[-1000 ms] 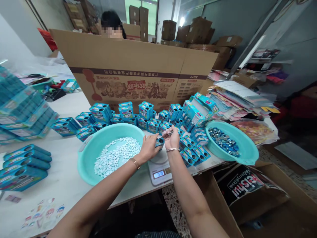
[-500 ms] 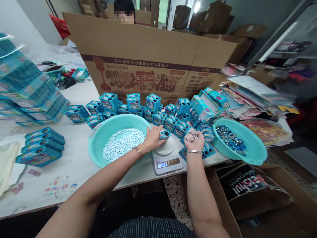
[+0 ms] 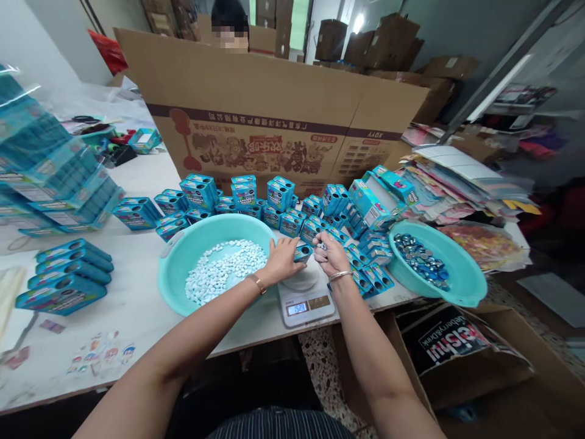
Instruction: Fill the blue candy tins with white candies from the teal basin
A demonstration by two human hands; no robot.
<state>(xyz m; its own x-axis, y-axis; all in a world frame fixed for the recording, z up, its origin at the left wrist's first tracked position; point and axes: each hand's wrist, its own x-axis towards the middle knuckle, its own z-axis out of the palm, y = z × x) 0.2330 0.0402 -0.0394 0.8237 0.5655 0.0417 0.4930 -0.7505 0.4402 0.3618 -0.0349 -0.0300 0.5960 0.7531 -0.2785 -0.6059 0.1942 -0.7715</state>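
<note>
My left hand [image 3: 282, 261] reaches over the right rim of a turquoise bowl [image 3: 170, 281] and grips a small blue candy box [image 3: 303, 252] with a round hole in its top. The box is over the round plate of a white digital scale [image 3: 292, 323], whose display is lit. Just right of the box, my right hand [image 3: 329, 253] is closed around pale candies, a few of them showing between the fingers. Many pale blue and white candies [image 3: 223, 268] lie in the bowl.
Rows of blue candy boxes [image 3: 280, 194] stand behind the bowl. A second turquoise bowl [image 3: 475, 286] at right holds shiny blue and silver pieces. A large cardboard sheet [image 3: 274, 85] rises behind, with a person beyond it. Wrapped blue boxes [image 3: 50, 164] are stacked at left.
My right hand has moved left and up with the candies, from beside the scale to next to the box, and turned over. My left hand stays at the box. The scale's reading differs.
</note>
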